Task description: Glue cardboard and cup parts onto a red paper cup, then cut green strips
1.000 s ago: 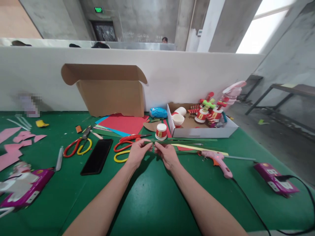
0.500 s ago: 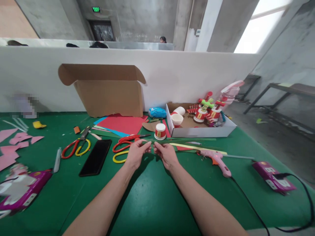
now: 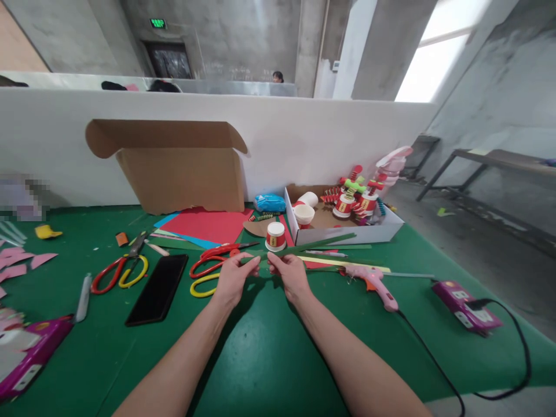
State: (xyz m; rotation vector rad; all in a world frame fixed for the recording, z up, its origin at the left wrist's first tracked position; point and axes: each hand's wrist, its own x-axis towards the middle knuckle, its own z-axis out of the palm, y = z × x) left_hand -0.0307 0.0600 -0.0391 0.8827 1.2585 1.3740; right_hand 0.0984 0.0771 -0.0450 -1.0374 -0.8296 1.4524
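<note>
A narrow green paper strip (image 3: 321,243) is pinched near one end between my two hands, its long free end slanting up to the right. My left hand (image 3: 234,275) closes on the strip's left end, and my right hand (image 3: 290,273) grips it a little further along. Just beyond my fingers stands an upside-down red and white paper cup (image 3: 275,236). Red scissors (image 3: 217,252) and a red-and-yellow-handled pair (image 3: 204,284) lie left of my left hand. To the right, a pale yellow strip (image 3: 347,263) runs towards a pink glue gun (image 3: 373,284).
A white box (image 3: 347,234) holds paper cups and finished cup figures. At left lie a black phone (image 3: 158,289), more scissors (image 3: 124,269) and pink paper pieces (image 3: 15,260). Coloured sheets (image 3: 208,226) rest before an open cardboard box (image 3: 182,179). The glue gun's cord reaches a purple pack (image 3: 467,307).
The strip's free end has lifted from nearly level to slanting up rightward. My hands stay close together, still pinching it. The whole view has shifted slightly.
</note>
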